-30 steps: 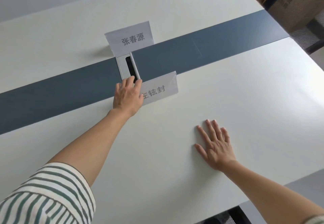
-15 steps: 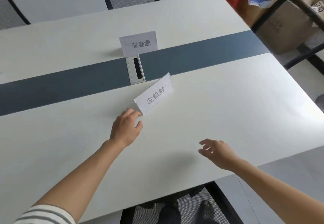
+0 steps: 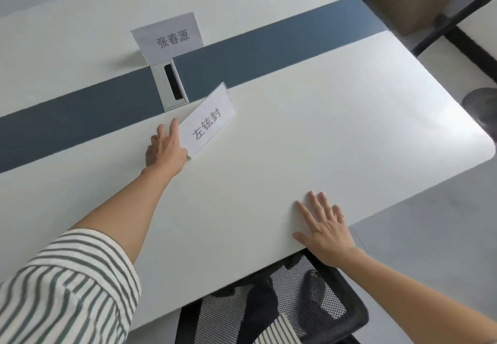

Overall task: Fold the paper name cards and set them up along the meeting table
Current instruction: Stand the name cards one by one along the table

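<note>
A folded white name card (image 3: 207, 125) with black characters stands on the white meeting table (image 3: 322, 128), turned at an angle just in front of the grey-blue centre strip (image 3: 269, 50). My left hand (image 3: 165, 147) is at the card's left end, fingers stretched along its back and thumb at its front lower corner. A second folded name card (image 3: 168, 38) stands upright beyond the strip, facing me. Near the table's front edge, my right hand (image 3: 325, 230) lies flat with fingers spread and holds nothing.
A silver cable box (image 3: 172, 85) with a dark slot sits in the strip between the two cards. A black mesh chair (image 3: 282, 303) is tucked under the near edge. Another dark chair (image 3: 419, 1) stands past the table's far right corner.
The near card has turned further, its right end swinging away from me. My left hand slid up along its left end. My right hand came down flat onto the table.
</note>
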Motion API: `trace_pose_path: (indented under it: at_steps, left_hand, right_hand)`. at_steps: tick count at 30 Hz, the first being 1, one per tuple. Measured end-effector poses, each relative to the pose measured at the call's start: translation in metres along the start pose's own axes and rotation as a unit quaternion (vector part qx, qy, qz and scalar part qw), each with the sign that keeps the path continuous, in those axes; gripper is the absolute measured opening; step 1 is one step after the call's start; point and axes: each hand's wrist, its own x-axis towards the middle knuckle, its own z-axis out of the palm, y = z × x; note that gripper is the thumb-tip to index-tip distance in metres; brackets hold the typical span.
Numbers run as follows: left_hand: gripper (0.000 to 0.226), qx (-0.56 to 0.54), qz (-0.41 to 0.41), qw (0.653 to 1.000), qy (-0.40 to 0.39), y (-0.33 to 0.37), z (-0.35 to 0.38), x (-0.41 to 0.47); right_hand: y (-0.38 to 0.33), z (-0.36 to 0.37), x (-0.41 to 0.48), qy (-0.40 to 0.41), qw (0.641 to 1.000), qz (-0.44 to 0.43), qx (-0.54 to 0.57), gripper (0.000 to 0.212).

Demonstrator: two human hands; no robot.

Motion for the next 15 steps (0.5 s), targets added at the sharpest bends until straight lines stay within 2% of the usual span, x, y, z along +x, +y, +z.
trace_pose_path:
  at_steps: [6,15]
  left_hand:
    - [0.042,0.011,0.014,1.0,0.023,-0.007,0.002,0.043]
    - [0.035,0.037,0.034,0.998,0.021,-0.012,-0.015,0.1]
  right_hand:
    - [0.0,0.015,0.002,0.059,0.998,0.015,-0.007,0.077]
    - [0.0,0.02,0.003,0.055,0.997,0.033,-0.033,0.076]
